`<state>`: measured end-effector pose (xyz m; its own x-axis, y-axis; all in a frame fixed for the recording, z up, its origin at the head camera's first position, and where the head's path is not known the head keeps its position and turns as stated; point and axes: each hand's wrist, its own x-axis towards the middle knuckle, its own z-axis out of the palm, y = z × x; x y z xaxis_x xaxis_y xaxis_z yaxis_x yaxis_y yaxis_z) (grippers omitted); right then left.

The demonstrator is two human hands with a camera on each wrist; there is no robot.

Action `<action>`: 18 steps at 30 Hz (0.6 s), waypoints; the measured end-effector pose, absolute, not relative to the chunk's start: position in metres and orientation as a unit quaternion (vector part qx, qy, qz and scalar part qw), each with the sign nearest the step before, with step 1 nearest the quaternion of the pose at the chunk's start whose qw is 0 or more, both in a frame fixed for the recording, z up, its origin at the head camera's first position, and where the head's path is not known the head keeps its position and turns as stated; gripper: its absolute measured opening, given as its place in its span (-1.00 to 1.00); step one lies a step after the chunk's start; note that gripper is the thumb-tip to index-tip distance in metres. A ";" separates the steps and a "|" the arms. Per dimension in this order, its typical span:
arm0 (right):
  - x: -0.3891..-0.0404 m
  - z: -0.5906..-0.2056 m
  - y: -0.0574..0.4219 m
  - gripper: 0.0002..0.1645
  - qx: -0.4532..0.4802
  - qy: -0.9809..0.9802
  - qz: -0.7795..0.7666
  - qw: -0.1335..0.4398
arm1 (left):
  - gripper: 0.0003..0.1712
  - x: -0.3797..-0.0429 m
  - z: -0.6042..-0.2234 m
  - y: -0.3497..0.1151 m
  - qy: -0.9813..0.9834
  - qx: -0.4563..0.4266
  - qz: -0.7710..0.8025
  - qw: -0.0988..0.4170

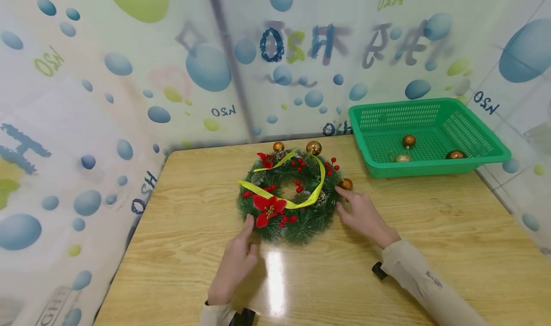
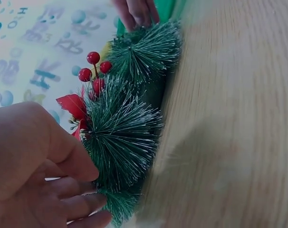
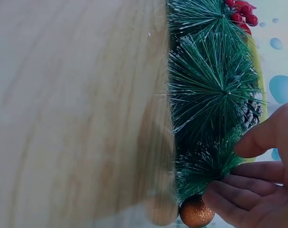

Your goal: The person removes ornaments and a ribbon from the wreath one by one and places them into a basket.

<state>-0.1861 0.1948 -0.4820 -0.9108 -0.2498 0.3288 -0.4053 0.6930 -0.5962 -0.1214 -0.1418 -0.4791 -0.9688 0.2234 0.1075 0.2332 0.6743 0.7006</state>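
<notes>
A green pine wreath [image 1: 301, 230] lies on the table, trimmed with red flowers [image 1: 269, 210], red berries, pinecones and a loose yellow ribbon [image 1: 316, 192]. My left hand [image 1: 234, 264] is at its near left edge, thumb by the red flower; in the left wrist view the relaxed fingers [image 2: 84, 204] touch the needles. On the right side, my right hand [image 1: 366, 216] has thumb and fingers about the outer greenery. Just beside those fingertips is an orange glitter ball [image 3: 196, 211]. Further balls, one orange [image 1: 278, 146] and one copper [image 1: 314, 147], sit along the wreath's far edge.
A green plastic basket [image 1: 430, 169] stands at the back right of the wooden table [image 1: 181, 225]. Inside are an orange ball [image 1: 409, 140], a pale gold ball [image 1: 402, 158] and a copper ball [image 1: 456, 154]. Patterned curtains [image 1: 172, 77] hang behind and at the sides.
</notes>
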 end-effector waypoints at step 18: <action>-0.160 -0.488 0.189 -0.43 0.193 -0.910 0.346 0.124 | -0.15 -0.141 -0.474 -0.150 -0.921 -0.099 -0.376 -0.034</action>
<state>-0.1603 0.1887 -0.4876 -0.8944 -0.2659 0.3597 -0.4377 0.6859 -0.5813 -0.1412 -0.1503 -0.4744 -0.9781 0.2080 0.0119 0.1568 0.6973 0.6994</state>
